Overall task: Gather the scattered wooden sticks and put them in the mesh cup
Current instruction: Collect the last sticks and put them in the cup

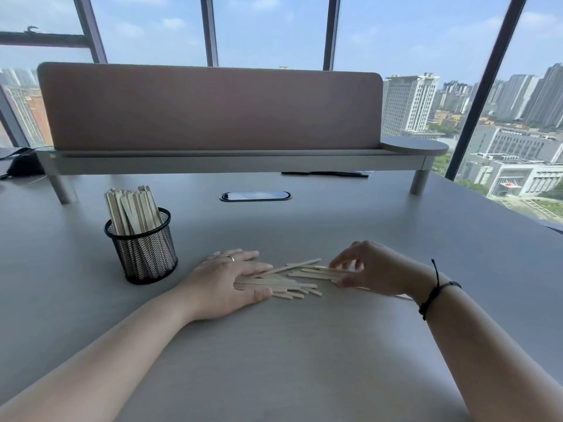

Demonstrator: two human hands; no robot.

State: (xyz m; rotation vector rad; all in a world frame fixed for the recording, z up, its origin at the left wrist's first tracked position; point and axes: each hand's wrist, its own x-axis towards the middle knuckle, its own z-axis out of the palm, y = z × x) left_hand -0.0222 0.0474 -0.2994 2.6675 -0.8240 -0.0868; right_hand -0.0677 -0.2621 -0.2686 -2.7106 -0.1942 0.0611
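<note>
Several pale wooden sticks (300,277) lie in a loose pile on the grey table (274,345), between my two hands. My left hand (225,283) lies at the pile's left end, fingers straight over the sticks and thumb under their near edge. My right hand (370,268) is at the pile's right end, its fingers curled down and its fingertips and thumb touching the stick ends. A black mesh cup (143,249) stands upright to the left of my left hand, with several sticks standing in it.
A raised shelf with a brown screen (210,108) spans the back of the table on legs. A cable port (255,196) sits in the tabletop behind the pile. A dark bag (21,164) lies at the far left. Windows lie beyond.
</note>
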